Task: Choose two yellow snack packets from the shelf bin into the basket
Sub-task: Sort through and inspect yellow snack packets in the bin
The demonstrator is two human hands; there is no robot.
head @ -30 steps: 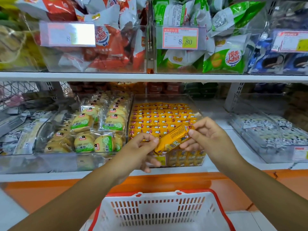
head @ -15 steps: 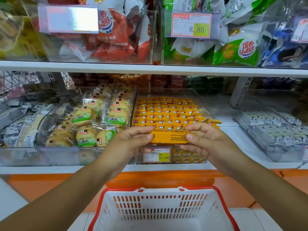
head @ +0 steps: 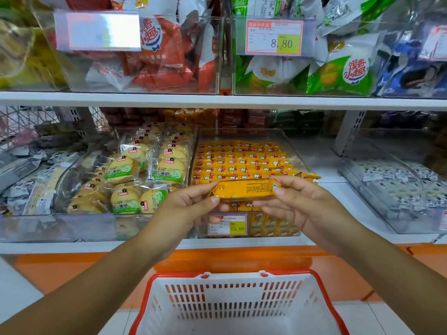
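A red-rimmed white plastic basket [head: 238, 304] waits below the clear plastic shelf bin [head: 242, 135]. The left hand [head: 191, 210] and right hand [head: 298, 204] each pinch one end of a flat yellow snack packet [head: 244, 189]. Tilted a moment ago, it is now level in front of the bin, likely ready to drop.

A white metal upper shelf board [head: 169, 100] runs across, carrying clear plastic bins of red-and-white snack bags [head: 157, 68] and green-and-white snack bags [head: 338, 76], with a red-bordered price label reading 8.80 [head: 274, 37] between them. Round yellow cakes in clear wrappers [head: 125, 170] sit on the white lower shelf [head: 72, 246]. Beneath it is an orange base panel [head: 72, 264], then pale floor tiles [head: 387, 317]. A white slotted upright [head: 348, 131] stands at the right rear.
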